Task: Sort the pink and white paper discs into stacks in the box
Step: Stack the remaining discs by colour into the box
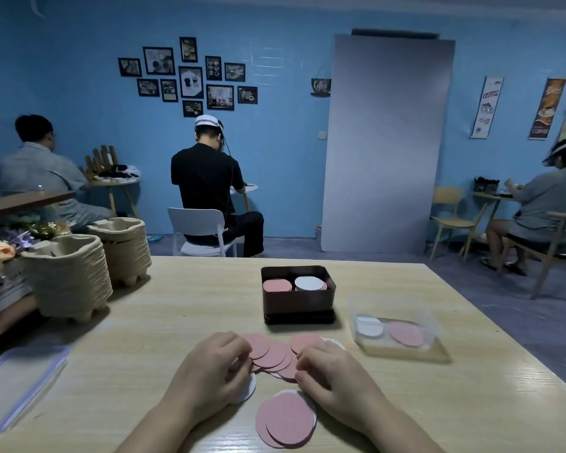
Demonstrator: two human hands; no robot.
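Note:
A dark box (297, 305) stands mid-table with a pink stack (276, 285) on its left and a white-topped stack (309, 283) on its right. In front of it lies a fan of pink discs (272, 354) with some white discs underneath. My left hand (209, 371) has its fingers curled on the fan's left edge, over a white disc (247, 390). At the fan's right edge, my right hand (334, 380) pinches discs. A small pile of pink discs (286, 420) on a white one lies nearest to me.
A clear plastic container (396, 331) with a white and a pink disc sits right of the box. Two stacks of pulp trays (69, 276) and flowers (3, 250) stand at the left. A plastic bag (16, 387) lies near-left. People sit at tables behind.

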